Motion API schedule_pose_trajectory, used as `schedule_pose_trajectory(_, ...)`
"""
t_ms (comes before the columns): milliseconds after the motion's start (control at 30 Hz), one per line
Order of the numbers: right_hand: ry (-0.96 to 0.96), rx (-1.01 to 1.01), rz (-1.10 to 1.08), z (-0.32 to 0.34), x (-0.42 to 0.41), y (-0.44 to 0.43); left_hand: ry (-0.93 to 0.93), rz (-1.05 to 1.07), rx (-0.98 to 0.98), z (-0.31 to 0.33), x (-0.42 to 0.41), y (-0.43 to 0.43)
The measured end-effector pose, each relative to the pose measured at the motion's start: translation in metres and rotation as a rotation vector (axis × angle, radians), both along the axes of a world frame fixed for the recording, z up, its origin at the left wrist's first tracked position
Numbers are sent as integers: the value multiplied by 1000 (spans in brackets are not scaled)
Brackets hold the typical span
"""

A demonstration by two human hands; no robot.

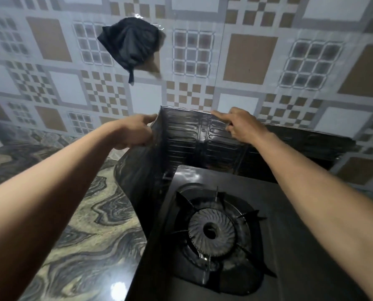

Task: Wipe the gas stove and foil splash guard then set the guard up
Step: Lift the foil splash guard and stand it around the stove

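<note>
A black single-burner gas stove [289, 213] sits on a marbled counter, its round burner [211, 232] ringed by pot supports. A dark, ribbed foil splash guard [194, 137] stands upright behind the stove and bends around its left side. My left hand [135, 132] grips the guard at its left fold, fingers on the outer face. At the top edge of the back panel, my right hand [239, 124] pinches the guard with the index finger stretched along the rim. A black cloth [131, 44] hangs on the tiled wall above, away from both hands.
The patterned tile wall [253, 57] rises directly behind the guard. The marbled counter [90, 224] extends to the left of the stove. The guard's right panel [311, 144] runs along the wall toward the right.
</note>
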State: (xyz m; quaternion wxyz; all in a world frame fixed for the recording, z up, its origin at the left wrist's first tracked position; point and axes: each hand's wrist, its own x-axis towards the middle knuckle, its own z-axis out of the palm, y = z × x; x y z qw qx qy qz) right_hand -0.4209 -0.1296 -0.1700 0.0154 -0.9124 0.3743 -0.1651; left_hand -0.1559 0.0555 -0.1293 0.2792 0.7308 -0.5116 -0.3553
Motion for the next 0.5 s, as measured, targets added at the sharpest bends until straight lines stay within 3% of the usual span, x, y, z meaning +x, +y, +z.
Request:
schedule_pose_trajectory(167,59,4,-74,4,-46,-8,-6,-35,14,2,-27,-14)
schedule_pose_trajectory(300,91,-70,-64,1,-42,-5,-28,-55,-85,-6,-49,-16)
schedule_pose_trajectory(500,131,-313,-18,-18,2,-9,-291,-31,-116,-17,-57,-8)
